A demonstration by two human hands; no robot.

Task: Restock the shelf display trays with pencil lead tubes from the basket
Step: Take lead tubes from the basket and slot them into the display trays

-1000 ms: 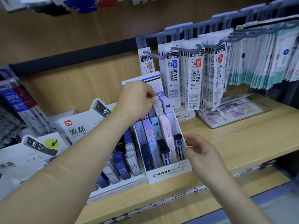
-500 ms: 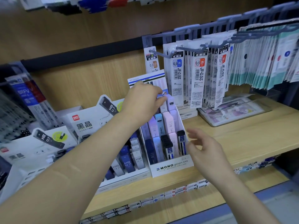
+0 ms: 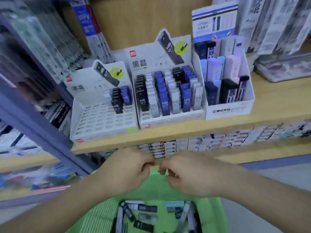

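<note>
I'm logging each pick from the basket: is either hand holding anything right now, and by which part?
Cannot tell. The left hand and right hand hover over the green basket, fingers curled; nothing shows in them.

A single head-worn view is given, looking forward and down: the shelf (image 3: 168, 132) is seen close above, the green basket (image 3: 101, 214) at lower centre.

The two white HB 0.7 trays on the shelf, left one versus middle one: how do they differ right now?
The left tray is mostly bare slots, with only a small cluster of black, blue and pale tubes at its back right. The middle tray is nearly full, in rows of black, white and blue tubes, and sits further back. Both share the same white header card.
</note>
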